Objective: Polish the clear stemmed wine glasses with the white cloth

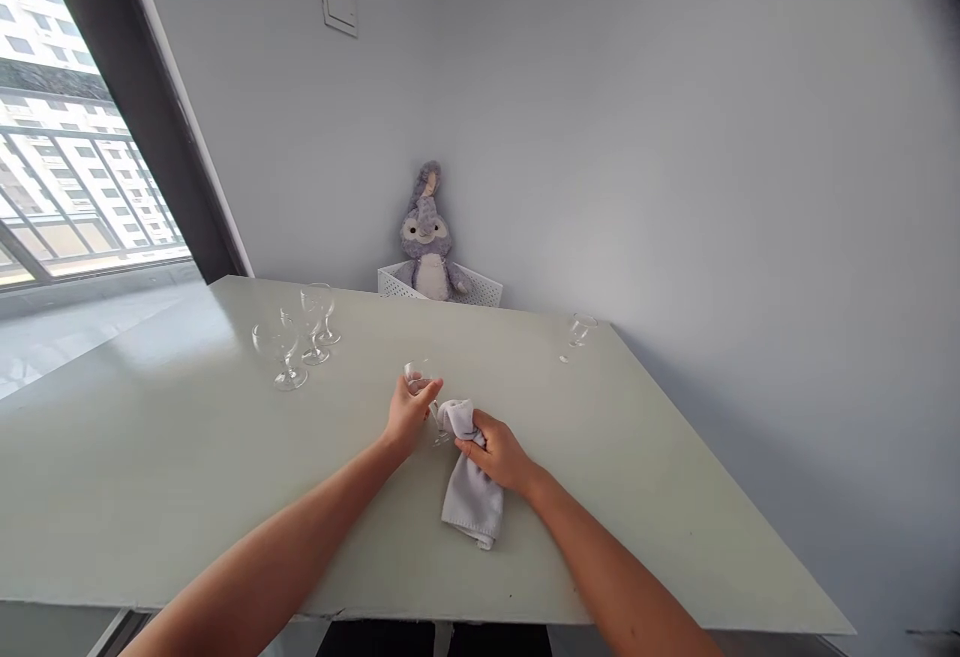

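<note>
A clear stemmed glass (pixel 421 369) is held by its bowl in my left hand (pixel 409 411), tilted, with its foot toward the lower right. My right hand (pixel 501 449) grips a white cloth (pixel 474 504). The bunched top of the cloth touches the glass near its stem, and the rest hangs down over the white table (pixel 375 537). Fingers of both hands are closed around what they hold.
Several clear stemmed glasses stand at the table's left, one of them (pixel 289 374) nearest. Another glass (pixel 580 331) is at the back right. Beyond the far edge, a plush toy (pixel 432 272) sits in a white perforated basket (pixel 486 289) against the wall.
</note>
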The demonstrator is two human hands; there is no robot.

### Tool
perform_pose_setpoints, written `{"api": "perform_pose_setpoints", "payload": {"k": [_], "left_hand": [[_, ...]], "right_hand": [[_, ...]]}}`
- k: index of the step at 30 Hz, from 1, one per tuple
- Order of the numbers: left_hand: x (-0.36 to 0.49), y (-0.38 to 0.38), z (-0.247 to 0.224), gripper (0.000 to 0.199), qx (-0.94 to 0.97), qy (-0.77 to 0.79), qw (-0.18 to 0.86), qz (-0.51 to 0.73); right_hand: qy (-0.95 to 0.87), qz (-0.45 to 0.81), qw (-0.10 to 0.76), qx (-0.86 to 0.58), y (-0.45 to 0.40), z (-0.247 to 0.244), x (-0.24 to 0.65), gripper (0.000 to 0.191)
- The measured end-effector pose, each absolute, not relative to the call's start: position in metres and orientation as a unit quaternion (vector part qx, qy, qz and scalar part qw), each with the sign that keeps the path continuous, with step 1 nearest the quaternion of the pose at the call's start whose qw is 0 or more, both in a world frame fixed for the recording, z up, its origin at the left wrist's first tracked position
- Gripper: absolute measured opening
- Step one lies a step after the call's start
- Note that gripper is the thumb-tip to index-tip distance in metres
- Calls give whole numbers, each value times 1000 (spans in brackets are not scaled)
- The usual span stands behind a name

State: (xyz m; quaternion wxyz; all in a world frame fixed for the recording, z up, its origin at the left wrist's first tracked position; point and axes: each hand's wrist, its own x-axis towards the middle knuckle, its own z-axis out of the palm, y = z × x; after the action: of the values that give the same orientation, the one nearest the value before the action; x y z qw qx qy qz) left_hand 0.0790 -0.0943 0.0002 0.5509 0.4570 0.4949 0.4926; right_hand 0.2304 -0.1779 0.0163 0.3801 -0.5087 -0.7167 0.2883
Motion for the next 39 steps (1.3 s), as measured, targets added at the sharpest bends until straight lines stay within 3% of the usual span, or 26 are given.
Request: {"api": "perform_pose_setpoints", "payload": {"k": [10,24,30,33,39], "left_hand": [[84,-96,-3,55,470,492,550,484],[89,-92,-6,59,468,494,563,470],[91,-86,-6,60,458,495,574,466],[91,-85,-5,59,443,499,573,476],[92,-85,-7,64,416,485,600,481]], "right_hand": [[-622,274,478,-556,-170,8,261,26],[-598,366,496,-512,-169,5,256,43],[-637,406,459,-468,-177,15,248,47],[-702,356,411,-461,-178,18,247,36],[-794,252,309,-460,-177,16,242,46]]}}
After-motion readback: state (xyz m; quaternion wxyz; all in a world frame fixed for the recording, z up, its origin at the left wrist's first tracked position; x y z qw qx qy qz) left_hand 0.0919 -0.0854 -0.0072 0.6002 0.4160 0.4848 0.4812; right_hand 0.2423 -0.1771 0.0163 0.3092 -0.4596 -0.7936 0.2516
